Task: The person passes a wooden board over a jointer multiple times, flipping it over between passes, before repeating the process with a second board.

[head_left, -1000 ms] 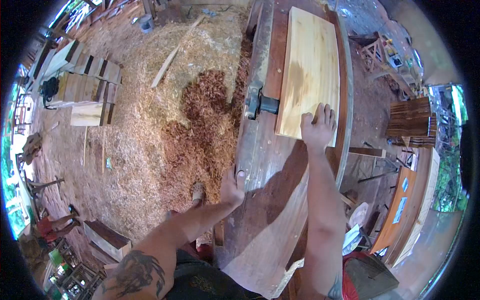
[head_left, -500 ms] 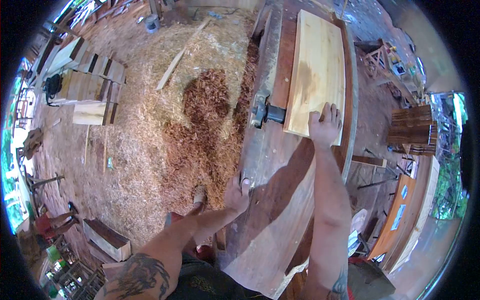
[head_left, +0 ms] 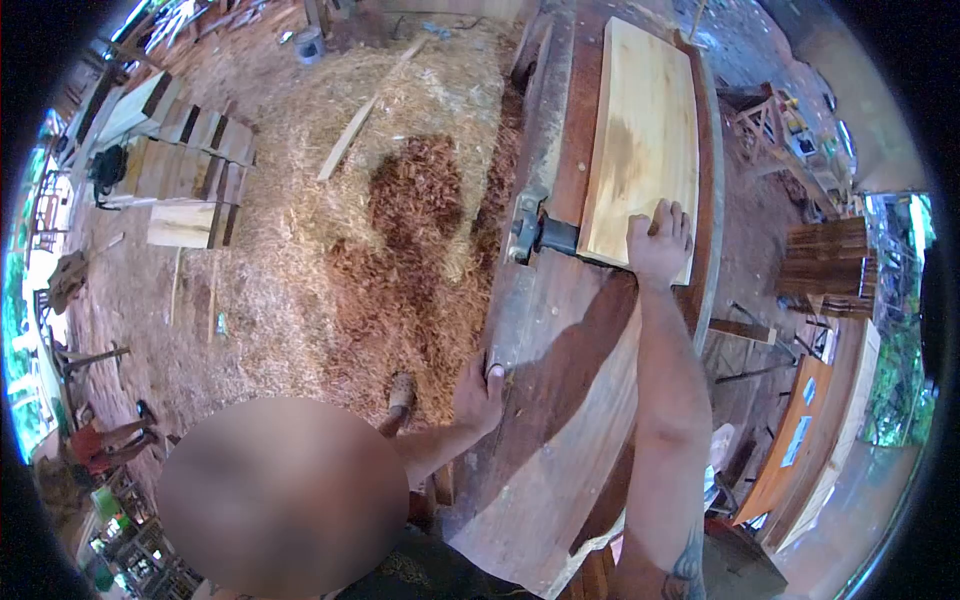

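A pale wooden board (head_left: 645, 120) lies lengthwise on the brown workbench (head_left: 535, 340). My right hand (head_left: 660, 245) rests on the near end of this board, its fingers spread and slightly bent on the top face. Just left of the board's near end, a dark metal clamp or stop (head_left: 540, 233) sits at the bench's left side and touches or nearly touches the board. My left hand (head_left: 479, 395) leans on the left edge of the bench, thumb apart from the fingers, which are partly hidden. A blurred oval covers part of my left arm.
Shavings (head_left: 415, 190) cover the floor left of the bench, with a thin strip (head_left: 350, 137) on them. Wooden blocks (head_left: 185, 170) are stacked at far left. Planks (head_left: 790, 440) lean at right. A person's legs (head_left: 120, 438) show at lower left. A bucket (head_left: 308, 45) stands at the top.
The view has shifted slightly, so the bench and board sit a little further right. A blurred oval now covers my left upper arm. Both hands keep their places on board and bench.
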A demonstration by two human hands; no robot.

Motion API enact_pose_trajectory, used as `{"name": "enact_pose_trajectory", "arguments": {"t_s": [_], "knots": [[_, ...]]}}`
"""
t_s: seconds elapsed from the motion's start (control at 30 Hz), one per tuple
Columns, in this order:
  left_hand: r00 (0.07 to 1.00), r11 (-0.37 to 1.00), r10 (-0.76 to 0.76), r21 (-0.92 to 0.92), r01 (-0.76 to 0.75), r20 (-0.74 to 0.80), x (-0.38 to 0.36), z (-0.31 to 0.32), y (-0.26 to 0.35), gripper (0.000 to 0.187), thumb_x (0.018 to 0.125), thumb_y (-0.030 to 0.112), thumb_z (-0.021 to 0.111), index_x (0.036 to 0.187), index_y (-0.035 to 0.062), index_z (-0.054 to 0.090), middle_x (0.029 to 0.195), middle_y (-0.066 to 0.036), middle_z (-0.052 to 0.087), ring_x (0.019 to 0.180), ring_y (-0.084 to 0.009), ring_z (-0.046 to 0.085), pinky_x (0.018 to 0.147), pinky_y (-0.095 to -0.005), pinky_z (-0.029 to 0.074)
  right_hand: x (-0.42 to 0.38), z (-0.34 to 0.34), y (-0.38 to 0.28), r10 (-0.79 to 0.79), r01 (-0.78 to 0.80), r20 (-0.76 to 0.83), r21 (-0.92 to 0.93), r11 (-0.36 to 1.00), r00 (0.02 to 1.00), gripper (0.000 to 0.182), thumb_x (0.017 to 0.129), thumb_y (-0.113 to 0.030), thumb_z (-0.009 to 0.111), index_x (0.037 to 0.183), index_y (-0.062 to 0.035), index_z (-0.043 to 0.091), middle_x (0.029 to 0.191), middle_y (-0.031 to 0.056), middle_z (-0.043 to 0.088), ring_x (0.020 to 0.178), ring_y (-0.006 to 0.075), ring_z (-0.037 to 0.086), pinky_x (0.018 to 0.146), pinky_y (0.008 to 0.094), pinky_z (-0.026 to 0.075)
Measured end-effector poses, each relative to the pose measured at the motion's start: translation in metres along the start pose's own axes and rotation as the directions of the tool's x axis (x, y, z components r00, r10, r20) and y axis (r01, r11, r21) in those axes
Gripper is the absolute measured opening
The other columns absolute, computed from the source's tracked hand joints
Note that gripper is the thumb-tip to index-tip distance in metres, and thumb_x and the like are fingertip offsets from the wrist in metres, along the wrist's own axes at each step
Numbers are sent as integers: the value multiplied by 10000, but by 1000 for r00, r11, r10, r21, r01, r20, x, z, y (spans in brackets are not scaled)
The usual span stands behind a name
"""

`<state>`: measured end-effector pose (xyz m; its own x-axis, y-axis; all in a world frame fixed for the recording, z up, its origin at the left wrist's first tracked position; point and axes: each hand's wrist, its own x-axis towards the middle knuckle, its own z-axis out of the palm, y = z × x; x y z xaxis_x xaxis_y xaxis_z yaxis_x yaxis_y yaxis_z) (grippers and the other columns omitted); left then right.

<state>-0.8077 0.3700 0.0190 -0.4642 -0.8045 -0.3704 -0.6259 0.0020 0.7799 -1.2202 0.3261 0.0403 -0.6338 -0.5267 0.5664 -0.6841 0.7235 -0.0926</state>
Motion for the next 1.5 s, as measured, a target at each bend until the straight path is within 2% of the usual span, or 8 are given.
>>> {"name": "enact_pose_trajectory", "arguments": {"t_s": [0.47,0.7,0.9,1.0,1.2,1.3,1.43,1.5], "knots": [[1000,1000,-13,22,13,10,-1,1,-2,693,1082,486,453,1505,-63,434,1390,-340,526,1311,-506,499,1157,-533,384,70,76,-4,7,-1,68,-95,996,998,619,919,-436,535,1412,-79,644,1512,183,589,1413,422,512,1166,609,364],[988,993,-116,-8,117,99,0,-11,11,702,1080,482,463,1539,-46,402,1509,-302,457,1399,-482,444,1200,-524,370,100,96,-156,226,-196,288,-129,972,931,857,948,-605,487,1551,4,467,1639,253,404,1492,504,350,1200,682,247],[991,997,-83,6,83,106,1,-4,1,713,1078,480,476,1565,-31,369,1551,-279,432,1452,-450,403,1206,-523,375,122,20,-252,75,-78,672,-26,997,737,1055,891,-695,590,1629,5,313,1710,266,233,1542,548,219,1182,723,267],[990,996,-92,23,90,108,1,-8,4,707,1075,465,489,1565,-30,370,1552,-280,431,1445,-451,407,1202,-526,382,108,21,-284,-59,207,689,-134,969,722,1012,904,-575,664,1643,-11,265,1702,287,220,1510,600,239,1138,776,299],[997,998,-29,53,25,74,-2,2,-11,706,1071,468,497,1544,-43,382,1509,-295,454,1395,-468,442,1185,-532,385,94,73,-275,-113,308,522,-303,902,845,958,876,-332,758,1633,-23,259,1669,283,259,1443,613,325,1040,798,408],[995,998,-40,41,36,87,1,3,-10,716,1058,459,512,1575,-12,359,1545,-292,435,1414,-482,426,1176,-540,413,107,57,-273,-89,311,638,-245,918,765,925,900,-345,725,1634,-46,247,1659,311,284,1435,652,347,1037,824,395],[997,997,-35,71,30,72,-1,16,-21,734,1054,495,509,1562,-17,372,1523,-298,452,1407,-476,436,1173,-543,409,142,-9,-267,-104,261,552,-214,941,827,867,824,-339,783,1543,-83,370,1577,267,437,1370,539,498,992,697,511],[995,997,-68,50,64,75,2,11,-12,717,1064,489,497,1522,-55,407,1465,-322,489,1392,-476,445,1199,-543,361,175,-58,-255,-99,164,495,-89,982,863,834,790,-339,791,1487,-85,410,1422,246,579,1258,476,604,959,605,554]]}}
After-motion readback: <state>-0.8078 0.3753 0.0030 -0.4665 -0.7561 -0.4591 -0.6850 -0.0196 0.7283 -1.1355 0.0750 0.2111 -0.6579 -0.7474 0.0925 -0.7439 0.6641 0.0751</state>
